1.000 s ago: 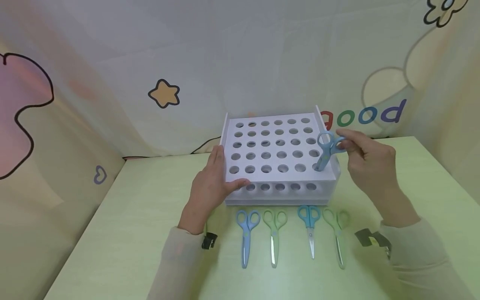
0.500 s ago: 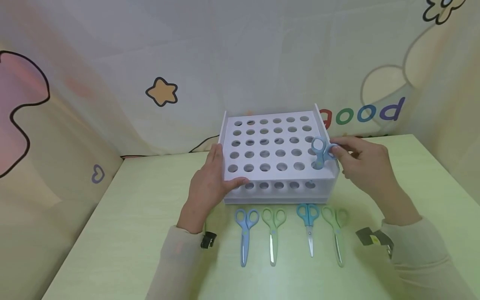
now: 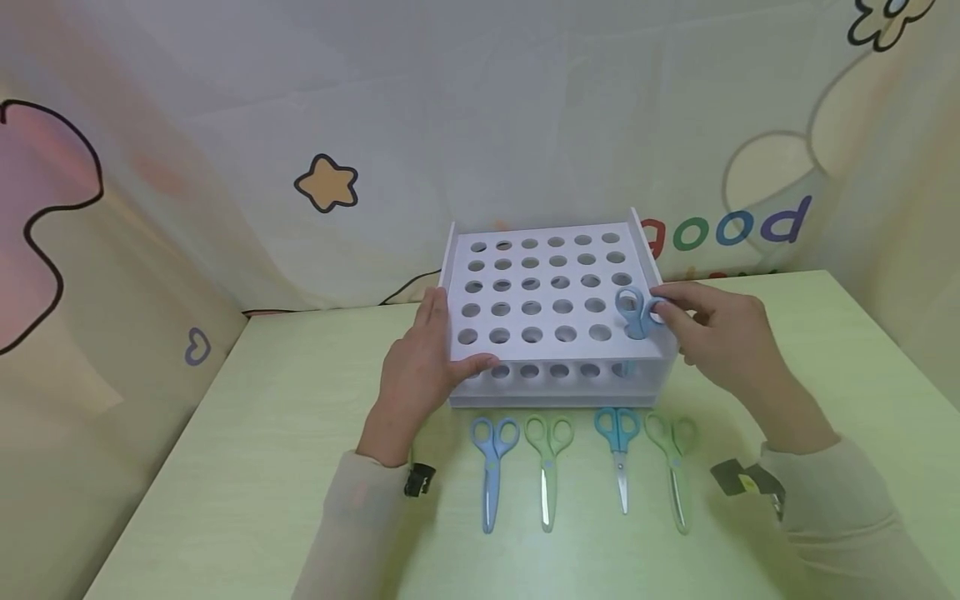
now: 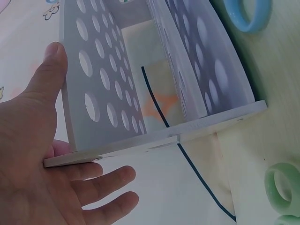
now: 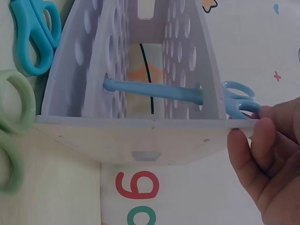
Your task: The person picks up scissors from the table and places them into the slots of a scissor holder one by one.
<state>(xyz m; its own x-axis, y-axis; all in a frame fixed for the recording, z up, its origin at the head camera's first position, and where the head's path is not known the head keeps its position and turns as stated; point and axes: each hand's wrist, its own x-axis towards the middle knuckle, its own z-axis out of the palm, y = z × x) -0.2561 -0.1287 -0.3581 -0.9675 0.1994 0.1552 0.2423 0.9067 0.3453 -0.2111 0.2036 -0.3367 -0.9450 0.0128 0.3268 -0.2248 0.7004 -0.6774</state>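
Note:
A white rack [image 3: 543, 352] with rows of round holes stands on the table. My left hand [image 3: 416, 375] holds its front left corner, thumb along the top plate's front edge and fingers against the side panel. Light blue scissors [image 3: 632, 315] stand in the front right hole, handles up. My right hand [image 3: 727, 333] pinches their right finger loop between thumb and forefinger, beside the rack's right panel. In the right wrist view the covered blade [image 5: 154, 90] runs through the top plate, its tip at a hole in the lower plate.
In front of the rack lie blue scissors [image 3: 491, 475], green scissors [image 3: 549, 475], teal-handled scissors [image 3: 619, 454] with bare blades, and more green scissors [image 3: 676, 471], handles toward the rack. A printed curtain [image 3: 525, 125] hangs behind the table [image 3: 315, 483].
My right hand has moved down and slightly left, lowering the light blue scissors deeper into the front right hole and turning them more upright. My left hand has stayed on the rack.

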